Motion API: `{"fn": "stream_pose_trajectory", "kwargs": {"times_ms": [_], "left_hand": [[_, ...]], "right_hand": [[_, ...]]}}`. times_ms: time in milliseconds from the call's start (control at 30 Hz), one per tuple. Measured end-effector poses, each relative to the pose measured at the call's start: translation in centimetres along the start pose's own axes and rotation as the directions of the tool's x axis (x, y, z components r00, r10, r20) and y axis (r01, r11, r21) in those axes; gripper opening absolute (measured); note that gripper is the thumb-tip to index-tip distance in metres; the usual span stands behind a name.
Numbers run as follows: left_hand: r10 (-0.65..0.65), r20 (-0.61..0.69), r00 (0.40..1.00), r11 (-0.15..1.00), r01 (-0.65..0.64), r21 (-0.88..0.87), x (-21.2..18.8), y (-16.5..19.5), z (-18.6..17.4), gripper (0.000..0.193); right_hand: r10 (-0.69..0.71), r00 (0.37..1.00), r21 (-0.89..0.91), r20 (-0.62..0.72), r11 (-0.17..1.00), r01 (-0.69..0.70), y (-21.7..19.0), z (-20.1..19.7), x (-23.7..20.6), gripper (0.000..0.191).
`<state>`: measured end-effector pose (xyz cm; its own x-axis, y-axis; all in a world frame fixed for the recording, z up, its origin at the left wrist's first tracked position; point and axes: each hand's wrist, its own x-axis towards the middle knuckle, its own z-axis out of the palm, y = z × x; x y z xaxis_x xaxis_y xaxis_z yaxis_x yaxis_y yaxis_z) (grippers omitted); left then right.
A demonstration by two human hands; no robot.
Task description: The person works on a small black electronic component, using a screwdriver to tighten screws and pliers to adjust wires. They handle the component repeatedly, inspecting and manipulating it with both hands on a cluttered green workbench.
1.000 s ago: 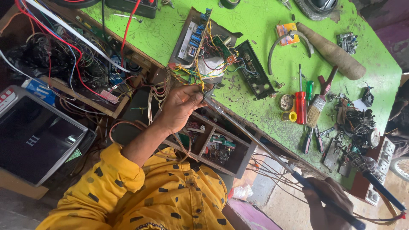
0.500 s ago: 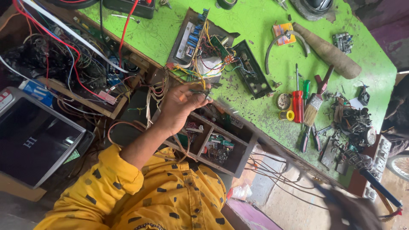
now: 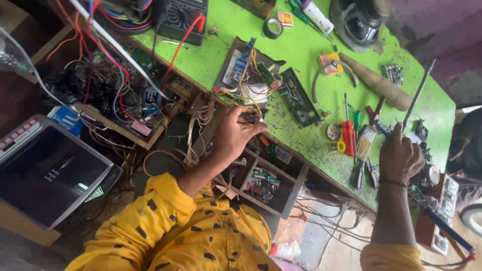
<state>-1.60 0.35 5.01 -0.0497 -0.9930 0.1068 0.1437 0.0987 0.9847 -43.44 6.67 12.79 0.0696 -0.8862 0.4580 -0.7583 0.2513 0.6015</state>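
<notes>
Since the earlier frames the right hand [image 3: 400,156] has come up from the lower edge of view to the counter [image 3: 301,45], and now stands over the tool pile with a thin metal rod [image 3: 418,94] rising from it toward the far edge. Its grip is clenched around the rod's lower end. The left hand [image 3: 234,136] has stayed at the near edge of the green counter, its fingers [image 3: 251,131] pinched on a small dark part at the end of the wires that trail from the open circuit board [image 3: 251,80]. That board lies on the counter just beyond the left hand, with a long black panel [image 3: 298,97] beside it. Between the two hands lie a red-handled screwdriver [image 3: 348,135], a green one and a small brush [image 3: 367,138]. Farther back sit a roll of tape [image 3: 273,27], a black multimeter [image 3: 183,17] and a loudspeaker [image 3: 360,20]. A brown tapered wooden handle [image 3: 376,84] lies near the rod. A grey device with a dark screen [image 3: 45,173] rests low on the left.
</notes>
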Motion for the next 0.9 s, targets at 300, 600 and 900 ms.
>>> {"fn": "stream_pose_trajectory", "kwargs": {"times_ms": [300,600,900], "left_hand": [[0.096,0.005,0.995,0.978,-0.095,0.188,-0.3,0.1,0.8,0.048],[0.208,0.071,0.976,0.924,-0.22,0.313,0.3,-1.0,-0.7,0.036],[0.104,0.125,0.987,0.925,-0.143,0.353,0.7,-0.6,-0.4,0.036]], "right_hand": [[-0.018,0.98,0.146,0.199,0.989,-0.011,1.1,1.5,2.3,0.035],[0.017,0.996,0.486,0.083,0.872,-0.055,-2.0,-2.3,4.9,0.033],[-0.2,0.905,0.908,0.375,-0.119,-0.402,-23.4,-10.7,2.9,0.056]]}}
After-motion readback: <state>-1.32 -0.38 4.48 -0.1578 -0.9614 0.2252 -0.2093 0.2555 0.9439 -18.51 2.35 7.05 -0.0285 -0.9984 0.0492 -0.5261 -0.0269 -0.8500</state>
